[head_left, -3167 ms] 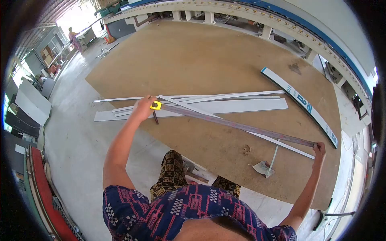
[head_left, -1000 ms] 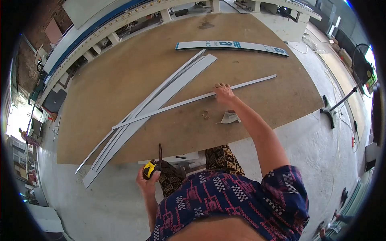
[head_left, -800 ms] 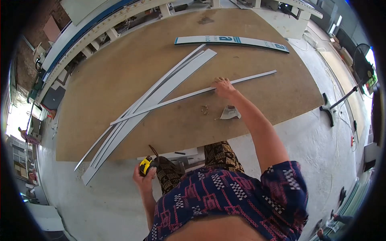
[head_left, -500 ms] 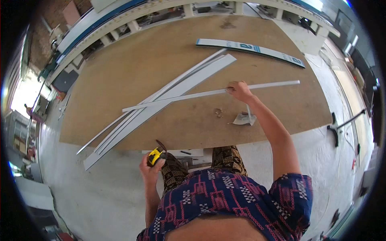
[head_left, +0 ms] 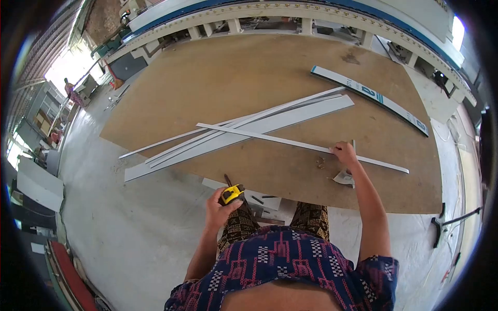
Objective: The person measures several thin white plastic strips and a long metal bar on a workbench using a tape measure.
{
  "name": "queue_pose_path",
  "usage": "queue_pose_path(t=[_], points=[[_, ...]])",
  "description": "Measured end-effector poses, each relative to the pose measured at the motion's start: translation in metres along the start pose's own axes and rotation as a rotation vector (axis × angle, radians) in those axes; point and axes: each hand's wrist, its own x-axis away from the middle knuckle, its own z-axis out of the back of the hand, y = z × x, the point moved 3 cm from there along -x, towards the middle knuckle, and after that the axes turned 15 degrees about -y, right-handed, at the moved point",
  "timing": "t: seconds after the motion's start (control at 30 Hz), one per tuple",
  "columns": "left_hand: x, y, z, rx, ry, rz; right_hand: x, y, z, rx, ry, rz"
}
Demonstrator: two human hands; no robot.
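Observation:
My left hand [head_left: 217, 210] is closed around a yellow and black tape measure [head_left: 232, 194], just off the table's front edge. A thin dark piece sticks up beside the tape measure; I cannot make out what it is. My right hand [head_left: 344, 153] pinches a long, narrow white strip [head_left: 290, 141] over the right part of the table. The strip's left end crosses over a stack of long strips, among them a wide white strip [head_left: 290, 115]. Below my right hand lie a crumpled grey-white scrap [head_left: 343, 178] and a short thin upright-looking piece, partly hidden by the hand.
The brown board tabletop [head_left: 207, 67] fills the middle. A long, white printed strip [head_left: 373, 96] lies at its right. A long machine [head_left: 259, 11] stands along the back. Another person [head_left: 75, 93] is far left. A black metal stand [head_left: 440, 223] is on the floor at right.
The head view has turned, so the table looks shifted and rotated. The narrow strip now slopes down to the right, still in my right hand. My left hand still holds the tape measure.

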Motion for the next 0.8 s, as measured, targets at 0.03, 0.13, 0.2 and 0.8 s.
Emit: queue_pose_path(t=[0.03,0.13,0.2,0.8], points=[[-0.001,-0.004,-0.001,0.036,-0.002,0.0,0.001,0.004,-0.002,0.016,0.014,0.005],[-0.001,0.007,-0.002,0.002,-0.018,-0.008,-0.005,0.008,0.0,0.025,0.026,-0.001],[-0.003,0.004,-0.003,0.006,-0.028,0.024,-0.004,0.001,0.006,-0.033,-0.017,-0.037],[-0.013,-0.004,-0.018,0.132,-0.174,0.024,0.029,0.001,0.043,0.089,0.395,0.286]])
